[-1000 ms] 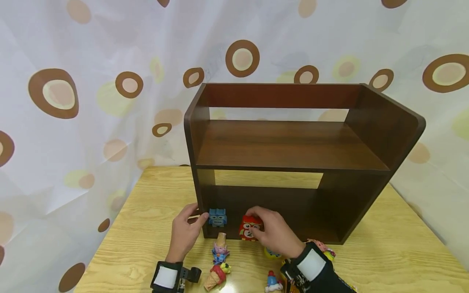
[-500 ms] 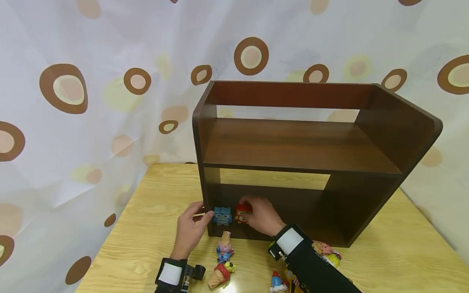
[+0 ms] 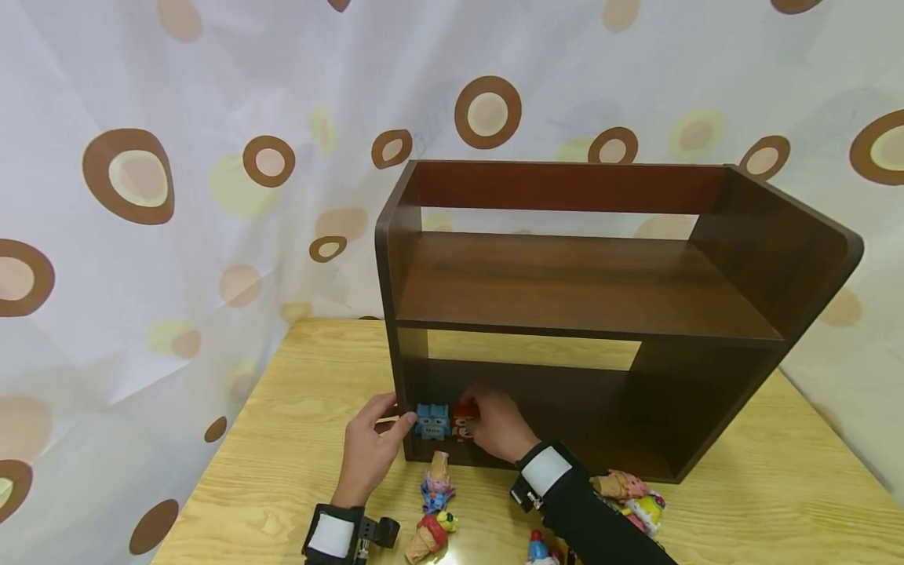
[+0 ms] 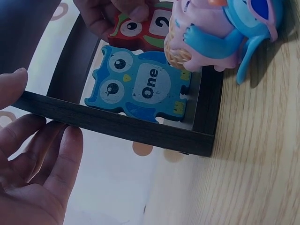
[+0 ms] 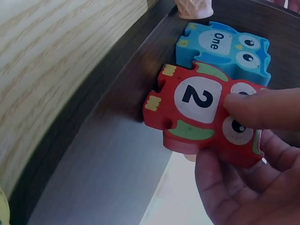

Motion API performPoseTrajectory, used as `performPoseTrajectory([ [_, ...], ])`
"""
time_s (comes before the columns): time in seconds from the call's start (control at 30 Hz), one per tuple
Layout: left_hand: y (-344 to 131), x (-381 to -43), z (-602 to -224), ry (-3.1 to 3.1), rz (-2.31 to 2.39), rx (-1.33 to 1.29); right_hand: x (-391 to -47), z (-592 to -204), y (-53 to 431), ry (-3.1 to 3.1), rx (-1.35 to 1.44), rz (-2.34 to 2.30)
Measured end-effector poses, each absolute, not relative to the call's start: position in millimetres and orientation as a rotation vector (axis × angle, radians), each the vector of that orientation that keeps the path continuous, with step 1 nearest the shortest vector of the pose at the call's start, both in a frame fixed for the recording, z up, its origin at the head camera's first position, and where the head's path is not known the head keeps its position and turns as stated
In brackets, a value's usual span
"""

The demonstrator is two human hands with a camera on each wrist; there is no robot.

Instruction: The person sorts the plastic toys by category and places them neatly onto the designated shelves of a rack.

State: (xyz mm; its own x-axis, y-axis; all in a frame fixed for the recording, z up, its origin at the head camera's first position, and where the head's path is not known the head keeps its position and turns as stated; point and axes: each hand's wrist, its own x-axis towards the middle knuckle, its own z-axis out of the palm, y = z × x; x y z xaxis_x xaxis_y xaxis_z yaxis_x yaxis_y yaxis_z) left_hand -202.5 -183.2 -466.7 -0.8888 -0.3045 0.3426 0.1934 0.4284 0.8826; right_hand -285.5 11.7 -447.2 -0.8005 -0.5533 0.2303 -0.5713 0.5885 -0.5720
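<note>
In the right wrist view, my right hand (image 5: 262, 154) pinches a red owl block (image 5: 201, 103) marked 2 between thumb and fingers. It stands on the dark wooden shelf's (image 3: 579, 328) lower level, close beside a blue owl block (image 5: 225, 47) marked One. Nobody's fingers touch the blue block, which stands upright near the left side panel (image 4: 117, 129). My left hand (image 3: 370, 451) grips the front edge of that panel, thumb on the inner side and fingers on the outer.
On the table (image 3: 282, 463) before the shelf lie a blue-and-pink figurine (image 3: 437, 486) and a red ice-cream cone toy (image 3: 428, 537). More toys (image 3: 628, 494) lie by the right forearm, partly hidden. A patterned curtain (image 3: 233, 196) hangs behind.
My right hand has carried the red owl block leftward and into the lower shelf, up beside the blue one. The left hand stays at the side panel. The head view has shifted slightly.
</note>
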Motion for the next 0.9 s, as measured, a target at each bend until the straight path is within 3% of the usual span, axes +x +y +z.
performPoseTrajectory([
  [0.6, -181, -204, -468, -2.234, -1.467, 0.087, -282, -447, 18, -2.852, 0.935, 1.040],
  [0.9, -181, -201, -467, -2.266, -1.438, 0.139, -277, -426, 37, -2.837, 0.947, 1.056],
])
